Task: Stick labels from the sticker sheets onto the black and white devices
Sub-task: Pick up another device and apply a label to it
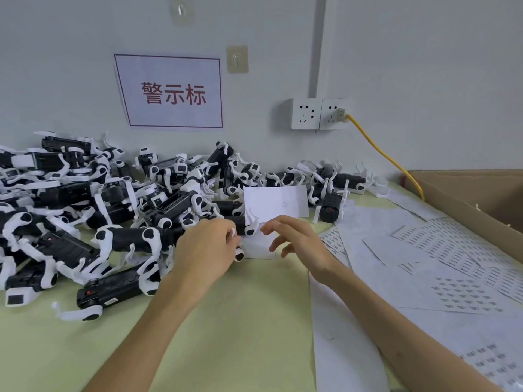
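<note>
My left hand (208, 247) grips a black and white device (245, 227) at the near edge of the pile, and the hand hides most of its body. My right hand (297, 239) is just to its right, thumb and forefinger pinching the edge of a white sticker sheet (276, 203). That sheet stands bent upward behind the device, with its lower part lying on the green table (240, 321). More printed sticker sheets (441, 250) lie spread over the table to the right.
A large pile of black and white devices (85, 207) fills the left and back of the table along the wall. A cardboard box (467, 193) stands at the right edge. A yellow cable (382, 154) runs from the wall sockets (307, 113) down behind the box.
</note>
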